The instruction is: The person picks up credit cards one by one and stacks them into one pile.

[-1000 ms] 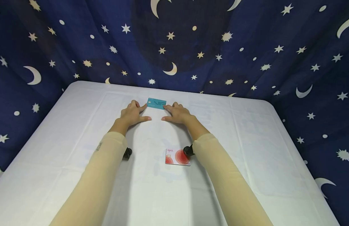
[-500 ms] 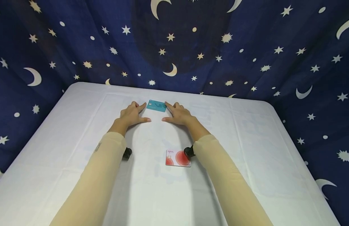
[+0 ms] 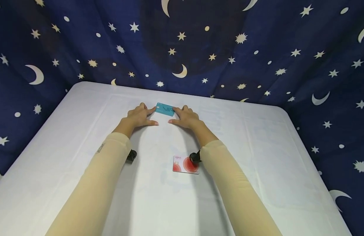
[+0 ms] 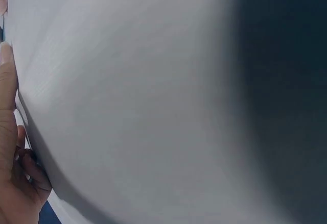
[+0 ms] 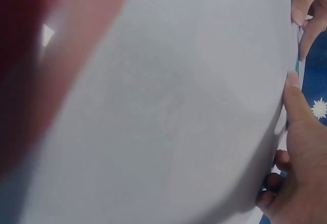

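A teal card point(image 3: 165, 109) marked "VIP" lies flat near the far side of the white table, slightly slanted. At its left end is my left hand point(image 3: 138, 116), index fingertip against the short edge, thumb stretched out below over the cloth. My right hand point(image 3: 186, 118) mirrors it, with the index fingertip at the card's right end and the thumb pointing inward. Neither hand grips the card. In the left wrist view only part of the left hand point(image 4: 7, 147) shows at the edge. The right wrist view has the right hand point(image 5: 306, 157) at its right border; the card is mostly hidden there.
A white and red card point(image 3: 179, 164) lies nearer me, partly covered by the black camera point(image 3: 195, 158) on my right wrist. White cloth covers the table point(image 3: 258, 183). A dark blue curtain point(image 3: 217, 39) with moons and stars hangs behind it.
The teal card has turned slightly clockwise between my fingertips. My right index finger has shifted from its lower right corner up along the right end. The red and white card stays put.
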`<state>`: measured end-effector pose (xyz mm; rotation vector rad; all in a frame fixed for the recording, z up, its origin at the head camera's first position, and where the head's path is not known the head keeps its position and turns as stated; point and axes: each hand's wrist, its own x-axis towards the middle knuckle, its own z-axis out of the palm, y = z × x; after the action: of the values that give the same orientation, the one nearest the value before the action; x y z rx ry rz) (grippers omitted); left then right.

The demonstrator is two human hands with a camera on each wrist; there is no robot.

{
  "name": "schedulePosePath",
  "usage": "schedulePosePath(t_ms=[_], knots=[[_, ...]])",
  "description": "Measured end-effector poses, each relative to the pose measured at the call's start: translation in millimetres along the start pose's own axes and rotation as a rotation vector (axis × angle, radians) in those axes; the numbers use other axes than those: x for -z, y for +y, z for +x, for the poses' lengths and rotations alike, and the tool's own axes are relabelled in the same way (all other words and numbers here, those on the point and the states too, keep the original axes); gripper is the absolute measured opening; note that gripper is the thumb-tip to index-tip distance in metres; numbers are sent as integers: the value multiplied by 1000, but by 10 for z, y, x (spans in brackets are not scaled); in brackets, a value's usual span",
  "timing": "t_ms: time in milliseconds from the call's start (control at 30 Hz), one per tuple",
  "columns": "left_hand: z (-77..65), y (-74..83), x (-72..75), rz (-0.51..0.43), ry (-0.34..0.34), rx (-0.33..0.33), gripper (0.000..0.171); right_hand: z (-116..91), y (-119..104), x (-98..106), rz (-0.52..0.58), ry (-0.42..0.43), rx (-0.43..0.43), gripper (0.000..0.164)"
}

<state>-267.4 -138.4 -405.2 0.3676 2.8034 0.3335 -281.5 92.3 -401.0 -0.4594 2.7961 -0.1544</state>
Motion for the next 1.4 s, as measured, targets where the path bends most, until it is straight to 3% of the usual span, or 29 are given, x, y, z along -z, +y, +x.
schedulePosePath(t_ms=[233, 433, 533, 800, 1100, 1400], knots=[[-33, 15, -36, -35, 12, 6, 86, -44, 46, 18, 66, 9, 15, 77], [-78, -11, -34, -96, 21, -3, 76, -55, 63, 35, 177, 20, -22, 87], [-88, -33, -34, -110, 22, -15, 75, -36, 57, 30, 160, 13, -36, 84], [-32, -54, -6, -81, 9, -6, 91, 21, 31, -11, 112, 27, -71, 66], [70, -37, 13, -66, 11, 25, 80, 14, 19, -18, 106, 5, -41, 63], [87, 30, 55, -62, -1, -10, 74, -1, 85, -2, 112, 24, -34, 59]])
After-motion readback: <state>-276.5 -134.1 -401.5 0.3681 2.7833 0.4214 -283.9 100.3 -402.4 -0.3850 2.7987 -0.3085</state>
